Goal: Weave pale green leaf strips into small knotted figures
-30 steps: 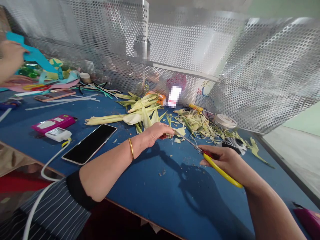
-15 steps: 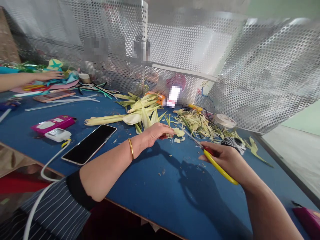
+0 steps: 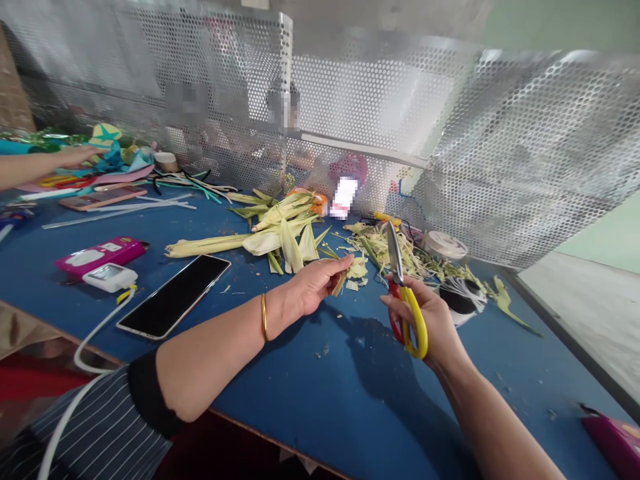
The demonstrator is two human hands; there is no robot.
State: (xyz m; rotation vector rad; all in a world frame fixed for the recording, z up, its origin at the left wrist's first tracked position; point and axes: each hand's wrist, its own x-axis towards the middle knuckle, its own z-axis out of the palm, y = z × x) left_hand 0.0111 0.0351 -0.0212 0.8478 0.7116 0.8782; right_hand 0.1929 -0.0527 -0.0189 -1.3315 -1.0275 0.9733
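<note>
My left hand is closed in a pinch on a small pale piece of corn husk over the blue table. In my right hand is a pair of scissors with one red and one yellow handle loop, blades upright and apparently together. Small cut bits of husk lie just beyond my left fingertips. Behind them rests a bunch of whole corn husks. A pile of husk shreds spreads past the scissors.
A black-screened phone, a magenta box and a white corded device lie to the left. Perforated metal panels border the back. Another person's hand reaches over coloured materials at far left. A tape roll sits behind the shreds.
The scissors have turned from pointing at the husk to standing upright, away from my left hand. My left hand has rotated, with the husk piece now pointing downward.
</note>
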